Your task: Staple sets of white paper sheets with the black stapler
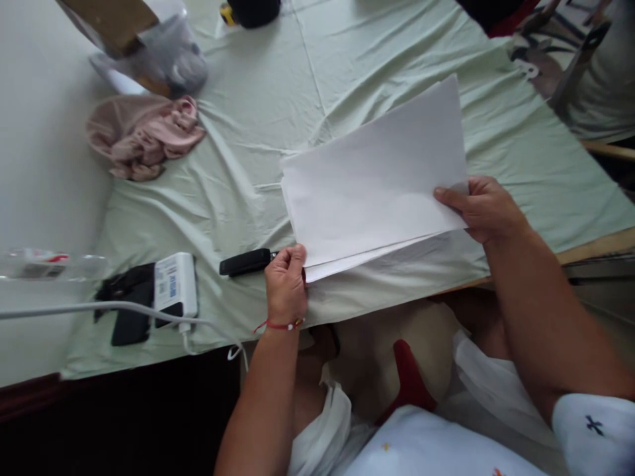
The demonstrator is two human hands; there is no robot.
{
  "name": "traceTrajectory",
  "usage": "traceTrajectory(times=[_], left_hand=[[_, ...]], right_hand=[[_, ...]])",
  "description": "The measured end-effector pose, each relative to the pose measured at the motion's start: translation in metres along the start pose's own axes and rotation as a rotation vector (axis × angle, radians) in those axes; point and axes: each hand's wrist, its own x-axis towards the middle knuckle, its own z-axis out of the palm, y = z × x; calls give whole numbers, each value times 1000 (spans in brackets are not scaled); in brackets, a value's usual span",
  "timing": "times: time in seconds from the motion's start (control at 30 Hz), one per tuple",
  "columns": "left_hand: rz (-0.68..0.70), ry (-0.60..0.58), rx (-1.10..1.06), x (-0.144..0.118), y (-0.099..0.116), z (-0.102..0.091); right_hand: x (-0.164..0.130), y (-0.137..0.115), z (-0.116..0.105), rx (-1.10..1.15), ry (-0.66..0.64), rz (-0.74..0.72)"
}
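Pinching a stack of white paper (377,178) at opposite ends: left hand (286,285) closing on the near-left corner, right hand (481,208) clamping the right edge. Lying long axis left-to-right, above the green tablecloth (258,112); black stapler (245,262) sitting just left of the left hand.

1. The left hand (286,281) pinches the near corner of a stack of white paper (377,178).
2. The right hand (483,208) grips its right edge.
3. A black stapler (245,262) lies beside the left hand on the pale green tablecloth (278,86).
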Motion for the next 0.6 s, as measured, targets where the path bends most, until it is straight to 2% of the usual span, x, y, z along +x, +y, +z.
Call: traceTrajectory(times=[0.13,0.23,0.43,0.6], left_hand=[[-118,-103,-61,-1,6,2],[-128,-160,-19,-4,9,3],[-133,-104,1,-3,7,6],[-113,-70,-127,-1,5,5]], right_hand=[[0,-2,3,44,37,-6],[1,-1,3,61,46,-16],[2,0,4,66,57,9],[0,-3,4,66,54,36]])
